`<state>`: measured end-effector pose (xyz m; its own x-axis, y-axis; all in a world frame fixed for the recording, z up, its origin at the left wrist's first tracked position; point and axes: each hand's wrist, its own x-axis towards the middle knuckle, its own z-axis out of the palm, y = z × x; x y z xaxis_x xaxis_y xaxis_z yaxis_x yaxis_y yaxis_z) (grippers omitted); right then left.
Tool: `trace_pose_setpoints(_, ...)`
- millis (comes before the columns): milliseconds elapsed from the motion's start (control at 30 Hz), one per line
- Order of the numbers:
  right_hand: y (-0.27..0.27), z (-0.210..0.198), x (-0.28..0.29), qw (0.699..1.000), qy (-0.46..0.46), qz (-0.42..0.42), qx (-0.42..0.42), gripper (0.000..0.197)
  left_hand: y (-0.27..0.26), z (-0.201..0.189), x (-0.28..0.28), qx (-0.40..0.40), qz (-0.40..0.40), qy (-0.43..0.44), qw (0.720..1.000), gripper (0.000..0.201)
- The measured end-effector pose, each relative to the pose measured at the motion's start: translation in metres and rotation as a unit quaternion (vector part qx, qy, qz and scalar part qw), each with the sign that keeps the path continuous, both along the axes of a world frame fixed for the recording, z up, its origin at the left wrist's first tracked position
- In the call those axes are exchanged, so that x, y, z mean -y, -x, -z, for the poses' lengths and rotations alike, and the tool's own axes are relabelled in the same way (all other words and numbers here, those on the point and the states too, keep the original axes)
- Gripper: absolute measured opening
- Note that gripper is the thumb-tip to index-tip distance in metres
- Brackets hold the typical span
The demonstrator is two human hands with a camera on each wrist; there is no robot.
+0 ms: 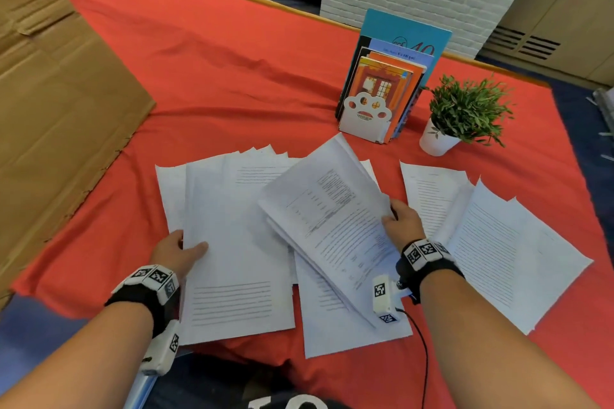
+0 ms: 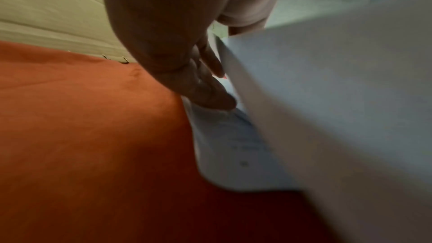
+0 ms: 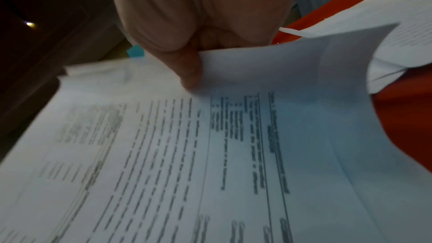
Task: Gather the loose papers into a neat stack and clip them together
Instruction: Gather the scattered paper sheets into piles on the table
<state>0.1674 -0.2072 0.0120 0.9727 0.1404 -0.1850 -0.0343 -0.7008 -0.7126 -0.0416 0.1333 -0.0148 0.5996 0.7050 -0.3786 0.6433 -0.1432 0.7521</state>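
Observation:
White printed papers lie scattered on the red cloth. My left hand [image 1: 181,251] pinches the left edge of a fanned pile [image 1: 232,229], thumb on top; in the left wrist view my fingers [image 2: 205,91] reach under that lifted pile [image 2: 327,99]. My right hand [image 1: 400,221] grips the right edge of a tilted sheaf of printed sheets [image 1: 332,209], held above the others; in the right wrist view the thumb [image 3: 189,69] presses on that sheaf [image 3: 210,154]. More loose sheets [image 1: 498,242] lie to the right. No clip is visible.
A flattened cardboard box [image 1: 56,109] covers the table's left side. Books in a white bookend [image 1: 382,93] and a small potted plant [image 1: 465,113] stand behind the papers. The red cloth [image 1: 232,60] reaches the table's far edge.

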Motion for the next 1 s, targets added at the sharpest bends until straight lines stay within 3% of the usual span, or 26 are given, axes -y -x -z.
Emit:
trace_pose_setpoints(233,0.02,0.013,-0.002,0.999,-0.011,0.034,-0.025,0.037,-0.01,-0.002,0.018,-0.046,0.009,-0.054,0.997,0.037)
trace_pose_setpoints(400,0.021,0.017,-0.001,0.996,0.009,0.09,0.02,0.021,-0.011,-0.005,0.028,-0.016,0.014,-0.075,0.997,0.03)
trace_pose_setpoints(467,0.019,0.017,0.004,0.993,0.028,0.11,0.019,0.022,-0.01,-0.005,0.026,-0.01,0.007,-0.047,0.999,0.029)
trace_pose_setpoints(533,0.02,0.023,0.009,0.994,0.039,0.096,-0.035,0.028,-0.01,-0.003,0.024,-0.007,-0.008,0.01,1.0,0.031)
trace_pose_setpoints(700,0.038,0.05,0.01,0.982,0.123,0.028,-0.143,0.04,-0.013,0.002,0.035,0.002,0.007,0.077,0.997,0.059)
trace_pose_setpoints(833,0.042,0.052,0.005,0.985,0.125,0.011,-0.121,0.024,-0.02,0.001,0.047,-0.017,0.042,0.011,0.999,0.045)
trace_pose_setpoints(900,0.033,0.044,0.004,0.99,0.104,0.033,-0.087,0.017,-0.024,-0.004,0.043,-0.008,0.004,-0.037,0.999,0.038)
trace_pose_setpoints(1000,0.013,0.027,0.006,0.994,0.073,0.073,-0.031,0.026,-0.024,-0.011,0.027,0.018,-0.075,-0.08,0.994,0.032)
